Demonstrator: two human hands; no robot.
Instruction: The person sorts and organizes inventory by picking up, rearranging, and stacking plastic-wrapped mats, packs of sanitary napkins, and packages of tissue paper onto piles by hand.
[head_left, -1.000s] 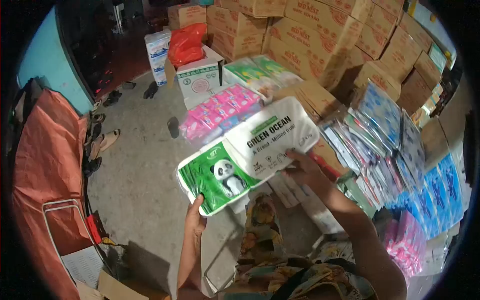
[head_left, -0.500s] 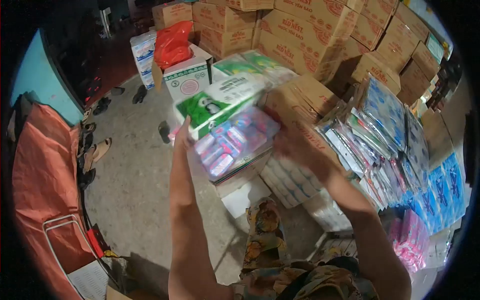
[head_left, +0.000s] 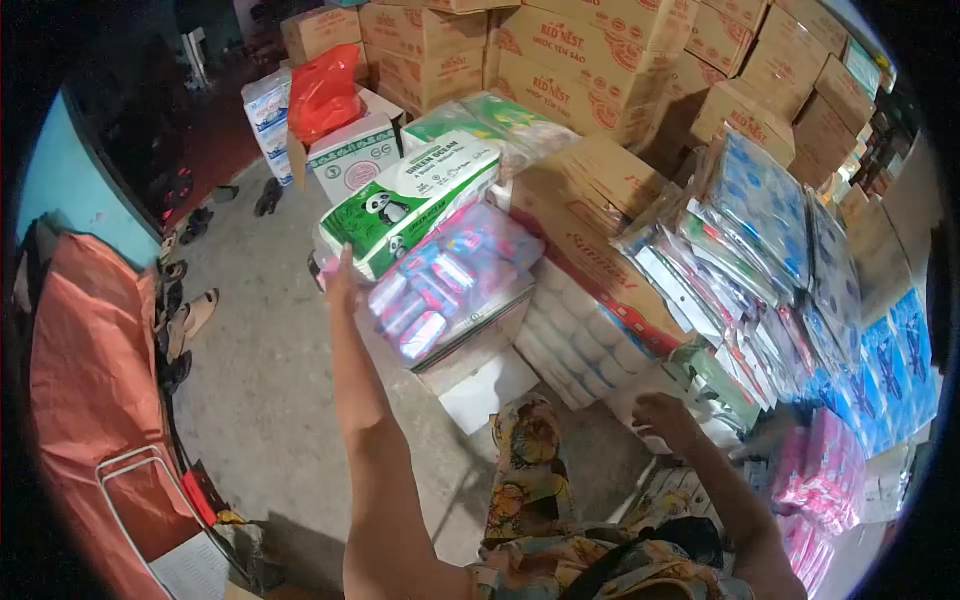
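Panda pack (head_left: 415,195), green and white, lies tilted just behind the pink-and-blue bundle (head_left: 460,268) on a carton (head_left: 480,345). The left hand (head_left: 341,278) touches its near left end; from here I can't tell whether that grip is clamped. The right hand (head_left: 668,422), its grip loosely apart, hangs near a green wrapped pack (head_left: 735,392).
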